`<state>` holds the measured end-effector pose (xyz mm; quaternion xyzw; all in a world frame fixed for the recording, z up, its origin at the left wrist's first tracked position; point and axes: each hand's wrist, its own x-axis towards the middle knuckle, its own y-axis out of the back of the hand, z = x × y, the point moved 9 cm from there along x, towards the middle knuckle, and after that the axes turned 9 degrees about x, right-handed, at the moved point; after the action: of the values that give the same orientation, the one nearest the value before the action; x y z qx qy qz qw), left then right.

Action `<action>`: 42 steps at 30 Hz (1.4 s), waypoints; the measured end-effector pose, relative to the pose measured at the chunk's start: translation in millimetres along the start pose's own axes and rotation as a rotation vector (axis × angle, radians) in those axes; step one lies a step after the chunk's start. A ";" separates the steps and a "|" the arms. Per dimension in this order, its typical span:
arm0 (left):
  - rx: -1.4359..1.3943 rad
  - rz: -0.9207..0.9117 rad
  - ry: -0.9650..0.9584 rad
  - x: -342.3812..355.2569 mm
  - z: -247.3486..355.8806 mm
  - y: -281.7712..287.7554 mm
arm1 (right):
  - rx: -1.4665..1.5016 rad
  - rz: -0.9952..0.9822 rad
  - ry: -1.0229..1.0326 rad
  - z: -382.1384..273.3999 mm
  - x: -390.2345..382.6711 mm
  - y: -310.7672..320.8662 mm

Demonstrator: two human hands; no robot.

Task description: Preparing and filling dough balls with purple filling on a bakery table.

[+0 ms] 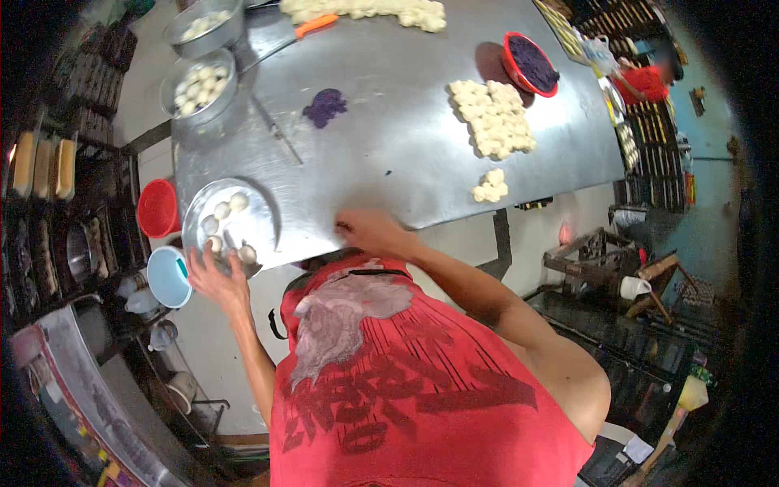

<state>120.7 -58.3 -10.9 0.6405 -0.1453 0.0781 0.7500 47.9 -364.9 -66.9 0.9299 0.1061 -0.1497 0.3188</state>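
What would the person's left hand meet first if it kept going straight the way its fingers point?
Most likely the pale dough ball just ahead of the left hand, inside the round metal pan. Depth is unclear; they might be touching.

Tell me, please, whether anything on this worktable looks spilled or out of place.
A loose patch of purple paste lies directly on the metal table, away from the red bowl of similar paste. It looks slightly stray, though it may be intended.

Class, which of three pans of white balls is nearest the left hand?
The pan lowest in view: the left hand is at its rim; the other two are farther up.
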 end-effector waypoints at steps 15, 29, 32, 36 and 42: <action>-0.982 -0.622 -0.031 -34.0 341.4 -44.0 | -0.031 0.436 0.071 158.3 -90.4 202.1; -1.337 -0.279 0.825 -53.0 190.4 -74.1 | 0.237 0.350 0.410 57.2 176.8 195.7; -1.431 -0.309 0.902 -58.7 175.6 -72.5 | -0.330 0.482 0.659 54.6 197.6 161.3; -1.419 -0.388 0.855 -51.0 194.4 -77.7 | -0.339 0.307 0.551 83.7 198.6 155.9; -1.446 -0.461 0.854 -51.1 232.1 -93.3 | 0.269 0.125 0.246 95.3 98.4 168.8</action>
<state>73.3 -298.6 -82.8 -0.0635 0.2677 0.0464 0.9603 169.0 -545.2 -77.9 0.9802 0.0655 -0.0276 0.1851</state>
